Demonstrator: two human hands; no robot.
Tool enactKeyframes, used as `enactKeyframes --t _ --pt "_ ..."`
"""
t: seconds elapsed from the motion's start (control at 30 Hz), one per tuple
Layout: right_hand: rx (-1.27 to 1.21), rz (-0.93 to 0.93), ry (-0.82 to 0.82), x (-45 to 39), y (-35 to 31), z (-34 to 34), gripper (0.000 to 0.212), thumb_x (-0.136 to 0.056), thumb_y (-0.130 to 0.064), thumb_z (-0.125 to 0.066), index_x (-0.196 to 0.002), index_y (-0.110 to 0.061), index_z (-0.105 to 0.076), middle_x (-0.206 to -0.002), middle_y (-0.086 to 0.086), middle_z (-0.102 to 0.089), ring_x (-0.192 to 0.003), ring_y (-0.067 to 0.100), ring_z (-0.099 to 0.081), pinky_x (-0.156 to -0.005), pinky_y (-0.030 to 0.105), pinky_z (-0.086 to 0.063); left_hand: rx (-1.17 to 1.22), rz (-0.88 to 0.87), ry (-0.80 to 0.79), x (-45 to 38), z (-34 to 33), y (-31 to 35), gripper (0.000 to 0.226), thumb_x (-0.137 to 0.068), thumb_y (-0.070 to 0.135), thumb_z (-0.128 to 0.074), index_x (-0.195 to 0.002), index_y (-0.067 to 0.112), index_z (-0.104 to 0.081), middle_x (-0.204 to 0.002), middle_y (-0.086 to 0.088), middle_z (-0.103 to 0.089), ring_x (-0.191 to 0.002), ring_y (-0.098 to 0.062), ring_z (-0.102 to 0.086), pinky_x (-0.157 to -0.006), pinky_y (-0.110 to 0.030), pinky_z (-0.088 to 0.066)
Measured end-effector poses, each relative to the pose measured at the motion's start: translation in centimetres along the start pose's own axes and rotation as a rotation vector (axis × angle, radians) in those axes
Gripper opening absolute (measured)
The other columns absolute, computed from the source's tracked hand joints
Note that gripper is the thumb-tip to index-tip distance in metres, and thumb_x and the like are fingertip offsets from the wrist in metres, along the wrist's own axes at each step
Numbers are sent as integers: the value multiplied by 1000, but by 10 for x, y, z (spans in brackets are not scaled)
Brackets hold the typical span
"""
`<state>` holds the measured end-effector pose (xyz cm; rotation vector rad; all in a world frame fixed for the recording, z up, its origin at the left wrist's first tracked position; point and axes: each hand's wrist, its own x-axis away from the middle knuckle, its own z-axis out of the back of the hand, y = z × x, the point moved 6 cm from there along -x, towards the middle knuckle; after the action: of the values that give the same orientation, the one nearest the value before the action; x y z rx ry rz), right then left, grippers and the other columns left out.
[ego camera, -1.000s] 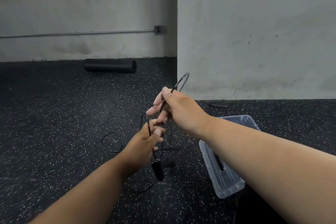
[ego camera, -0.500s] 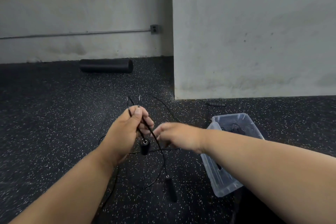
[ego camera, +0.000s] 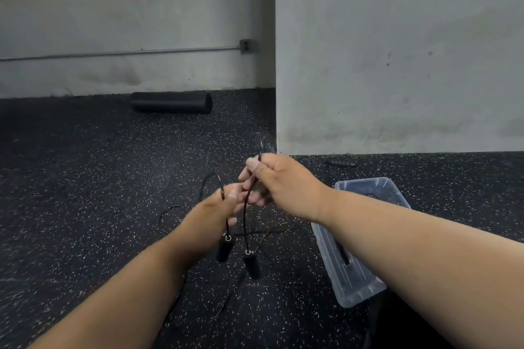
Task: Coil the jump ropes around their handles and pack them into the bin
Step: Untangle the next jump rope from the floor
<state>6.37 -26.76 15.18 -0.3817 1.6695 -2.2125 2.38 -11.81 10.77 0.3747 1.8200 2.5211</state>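
A thin black jump rope point(ego camera: 245, 215) hangs between my hands above the speckled floor. My left hand point(ego camera: 211, 217) grips one strand, and a black handle point(ego camera: 224, 249) dangles just below it. My right hand point(ego camera: 279, 181), higher and to the right, pinches the other strand; its black handle point(ego camera: 252, 265) hangs lower. Slack rope lies in loops on the floor beneath. The clear plastic bin point(ego camera: 358, 289) sits on the floor to the right, partly hidden by my right forearm, with something dark inside.
A black foam roller point(ego camera: 171, 102) lies by the far wall. Another black handle point(ego camera: 340, 163) rests on the floor at the foot of the grey wall corner point(ego camera: 276, 122), behind the bin. Dark rubber flooring spreads to the left.
My right hand rose and took hold of a strand of rope. My left hand dropped lower, and both handles now dangle below the hands.
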Motion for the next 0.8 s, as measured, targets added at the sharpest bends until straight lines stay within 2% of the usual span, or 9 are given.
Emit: enactKeyframes --t 0.13,0.23,0.33,0.4,0.5,0.6,0.67,0.73,0.8 --pt "-104 50 45 -2 -15 4 33 -111 -33 -46 -98 -12 -68 -84 12 -69 -71 24 -71 -70 42 -62 -4 19 -72 3 -16 -11 40 -116 28 -29 -122 23 -67 -116 9 -79 -117 -10 -71 -105 -36 -51" --pt "-212 45 127 -7 -15 13 35 -111 -34 -45 -102 -9 -67 -86 12 -68 -68 21 -72 -64 31 -61 44 15 -45 2 -18 -12 58 -113 44 -26 -99 6 -67 -99 -4 -81 -104 -18 -75 -98 -37 -54" --pt "-329 -9 138 -14 -6 19 40 -112 -38 -41 -109 -7 -66 -90 13 -68 -70 20 -72 -66 32 -61 182 30 22 -1 -16 -16 53 -107 57 -31 -80 17 -53 -70 -4 -59 -77 -25 -67 -96 -52 -54" --pt "-327 -113 77 -17 11 17 42 -112 -40 -40 -115 -7 -66 -95 13 -69 -76 22 -70 -72 38 -59 403 44 85 -6 -13 -16 50 -108 57 -34 -77 21 -51 -66 -1 -43 -65 -20 -51 -89 -53 -55" --pt "-223 -270 -111 -10 45 1 30 -105 -29 -50 -121 -11 -68 -104 15 -72 -86 22 -67 -81 42 -52 754 92 158 -13 -6 -5 47 -111 51 -31 -79 19 -46 -64 2 -31 -60 -16 -37 -76 -40 -52" --pt "-64 -317 -362 11 71 -28 36 -89 -30 -60 -123 -20 -69 -115 2 -73 -101 15 -64 -92 34 -46 1022 125 184 -14 0 9 46 -112 49 -33 -79 20 -47 -64 5 -28 -56 -12 -34 -75 -34 -49" --pt "-44 -342 -490 24 83 -46 44 -83 -26 -65 -126 -20 -64 -118 -1 -71 -114 15 -61 -103 35 -41 1159 118 173 -13 3 15 44 -112 47 -35 -80 21 -50 -66 7 -30 -56 -10 -35 -70 -30 -51" --pt "-52 -365 -527 32 91 -57 41 -84 -19 -71 -124 -16 -64 -114 -2 -71 -116 16 -61 -117 42 -35 1268 105 164 -14 5 18 42 -112 45 -36 -82 20 -51 -67 8 -31 -55 -9 -35 -62 -27 -53" --pt "-64 -369 -526 37 97 -64 30 -87 -17 -74 -116 -22 -67 -103 -11 -71 -107 12 -62 -116 46 -37 1344 95 176 -15 9 20 41 -113 43 -36 -84 19 -51 -68 8 -32 -55 -8 -36 -60 -27 -53"
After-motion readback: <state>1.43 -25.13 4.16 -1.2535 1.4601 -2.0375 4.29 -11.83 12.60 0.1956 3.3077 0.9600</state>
